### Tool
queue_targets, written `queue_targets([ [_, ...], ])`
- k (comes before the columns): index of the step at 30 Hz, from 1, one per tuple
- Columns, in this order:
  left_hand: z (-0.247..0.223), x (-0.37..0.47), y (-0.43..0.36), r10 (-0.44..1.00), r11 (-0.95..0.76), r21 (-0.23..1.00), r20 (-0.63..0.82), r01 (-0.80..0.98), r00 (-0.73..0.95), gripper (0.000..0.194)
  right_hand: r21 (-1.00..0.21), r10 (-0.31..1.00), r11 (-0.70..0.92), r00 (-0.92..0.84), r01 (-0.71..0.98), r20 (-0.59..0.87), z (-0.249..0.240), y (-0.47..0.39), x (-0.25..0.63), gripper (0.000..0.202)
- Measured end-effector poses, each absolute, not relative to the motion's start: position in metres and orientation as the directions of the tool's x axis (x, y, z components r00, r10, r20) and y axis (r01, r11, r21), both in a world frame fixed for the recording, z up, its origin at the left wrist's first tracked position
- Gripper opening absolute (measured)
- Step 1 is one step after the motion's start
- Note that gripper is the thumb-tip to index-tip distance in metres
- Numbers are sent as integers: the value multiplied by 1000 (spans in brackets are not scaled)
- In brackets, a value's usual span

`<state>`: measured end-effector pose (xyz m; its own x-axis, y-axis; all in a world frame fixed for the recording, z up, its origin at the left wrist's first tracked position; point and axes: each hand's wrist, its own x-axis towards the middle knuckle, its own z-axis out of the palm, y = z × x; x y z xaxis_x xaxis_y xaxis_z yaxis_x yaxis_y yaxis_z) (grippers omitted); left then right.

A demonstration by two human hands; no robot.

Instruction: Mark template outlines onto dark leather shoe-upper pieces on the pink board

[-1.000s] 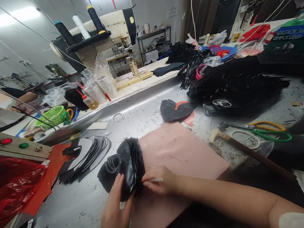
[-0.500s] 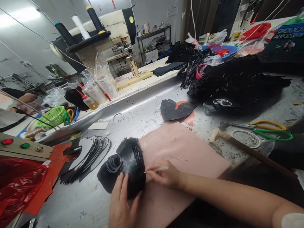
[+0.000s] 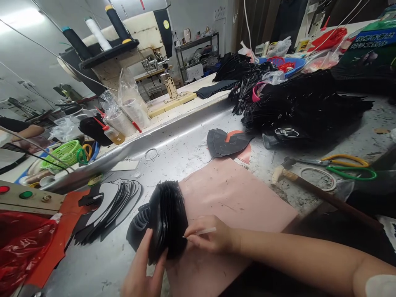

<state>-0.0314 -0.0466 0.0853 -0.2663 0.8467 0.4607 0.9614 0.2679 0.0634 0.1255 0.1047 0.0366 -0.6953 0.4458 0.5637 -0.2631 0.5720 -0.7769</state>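
A thick stack of black leather-like cut pieces (image 3: 168, 214) lies at the left edge of a pink sheet, its layered edges fanned toward me. My left hand (image 3: 144, 268) holds the near left side of this stack, with a finger and the thumb against the layers. In my right hand (image 3: 210, 235) is a thin translucent pen (image 3: 206, 231), pinched between the fingers, its tip at the stack's right edge. The pink sheet (image 3: 235, 198) runs under my right hand. Curved openings show on the stack's left part.
Left lies a fan of grey and black pieces (image 3: 119, 202). Grey cut pieces (image 3: 227, 143) rest beyond the sheet. A hammer (image 3: 309, 185) and scissors (image 3: 349, 165) lie right, near a big black pile (image 3: 303, 111). A sewing machine (image 3: 139, 33) stands behind; a person's arm (image 3: 29, 131) shows far left.
The stack's broad smooth top face has turned, and its layered edges now show. My left hand has shifted left and lower. My right hand, with the pen, has moved slightly down and left.
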Motion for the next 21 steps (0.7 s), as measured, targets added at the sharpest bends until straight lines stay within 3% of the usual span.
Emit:
queue_targets([
  [6,79,-28,-49,851,316,94,412,944,-326,53,-687,366,686,-703,-239,610,27,104,113,21],
  [10,78,-29,-50,856,303,102,407,947,-318,54,-686,397,697,-683,-211,613,26,105,115,19],
  [15,77,-28,-50,860,296,80,411,952,-302,55,-681,343,687,-714,-252,611,27,105,114,20],
  [21,66,-24,-47,857,247,67,451,967,-250,61,-784,532,602,-658,-149,533,36,113,121,21],
])
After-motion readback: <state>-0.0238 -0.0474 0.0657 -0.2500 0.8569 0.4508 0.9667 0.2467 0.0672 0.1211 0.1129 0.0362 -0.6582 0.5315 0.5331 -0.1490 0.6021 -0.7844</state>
